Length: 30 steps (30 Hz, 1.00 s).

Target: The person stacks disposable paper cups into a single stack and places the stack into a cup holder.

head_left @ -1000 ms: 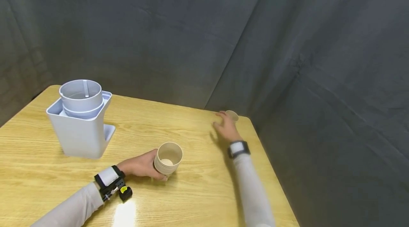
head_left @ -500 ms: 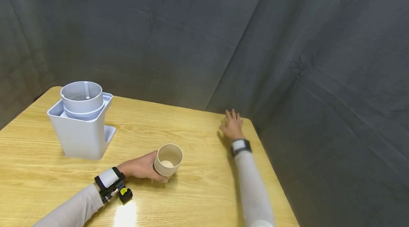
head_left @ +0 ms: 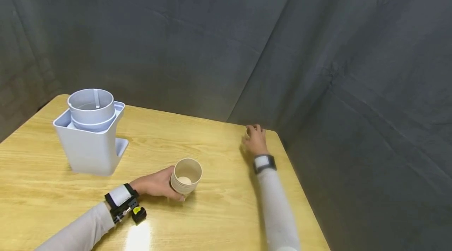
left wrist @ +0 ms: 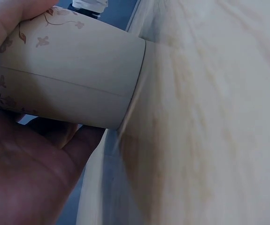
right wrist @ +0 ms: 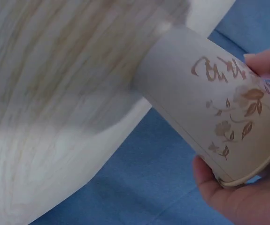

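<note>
My left hand [head_left: 155,184] holds a stack of beige paper cups [head_left: 186,177], mouth up, at the middle of the table. In the left wrist view the outer cup [left wrist: 78,65] shows a brown floral print and its base is right at the tabletop. Near the far right corner, my right hand [head_left: 256,143] grips a single paper cup [right wrist: 214,103] by the sides near its rim. Brown lettering and flowers are printed on that cup. From the head view, the hand hides most of it.
A white square plastic holder [head_left: 88,151] stands at the left, with a round white container [head_left: 91,111] in its top. Dark grey cloth [head_left: 169,47] hangs behind and to the right of the wooden table [head_left: 219,215].
My right hand has moved right onto the cup at the far corner, and its fingers have gone from spread to closed around it. The left hand and its stack stay put.
</note>
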### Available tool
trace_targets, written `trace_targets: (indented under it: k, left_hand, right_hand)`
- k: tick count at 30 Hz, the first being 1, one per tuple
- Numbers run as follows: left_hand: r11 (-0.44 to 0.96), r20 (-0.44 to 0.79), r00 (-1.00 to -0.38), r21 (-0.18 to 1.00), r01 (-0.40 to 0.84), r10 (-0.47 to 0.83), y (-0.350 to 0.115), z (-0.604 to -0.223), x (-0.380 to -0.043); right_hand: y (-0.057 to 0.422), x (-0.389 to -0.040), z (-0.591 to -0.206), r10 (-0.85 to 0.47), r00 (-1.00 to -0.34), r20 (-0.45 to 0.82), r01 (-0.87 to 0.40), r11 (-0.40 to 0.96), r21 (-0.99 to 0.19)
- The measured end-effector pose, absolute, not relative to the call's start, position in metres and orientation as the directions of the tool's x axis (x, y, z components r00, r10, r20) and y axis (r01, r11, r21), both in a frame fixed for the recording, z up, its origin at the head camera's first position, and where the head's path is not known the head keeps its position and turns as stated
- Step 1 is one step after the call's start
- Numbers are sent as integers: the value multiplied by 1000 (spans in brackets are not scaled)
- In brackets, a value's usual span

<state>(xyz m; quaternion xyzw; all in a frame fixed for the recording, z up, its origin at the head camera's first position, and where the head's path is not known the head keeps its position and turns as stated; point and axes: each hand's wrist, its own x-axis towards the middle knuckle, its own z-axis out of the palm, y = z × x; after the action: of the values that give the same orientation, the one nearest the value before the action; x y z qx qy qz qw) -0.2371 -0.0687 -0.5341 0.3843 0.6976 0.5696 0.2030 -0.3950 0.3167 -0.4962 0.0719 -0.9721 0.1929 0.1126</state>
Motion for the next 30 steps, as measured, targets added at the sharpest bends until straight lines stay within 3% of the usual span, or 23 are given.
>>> trace_targets:
  k: [15, 30]
  left_hand:
    - [106, 138, -661, 943, 316, 737, -73, -529, -239]
    - [109, 123, -679, 951, 289, 724, -73, -529, -234]
  right_hand:
    - [285, -372, -481, -86, -982, 166, -147, 903, -403]
    - [214, -335, -448, -201, -907, 371, -344, 860, -376]
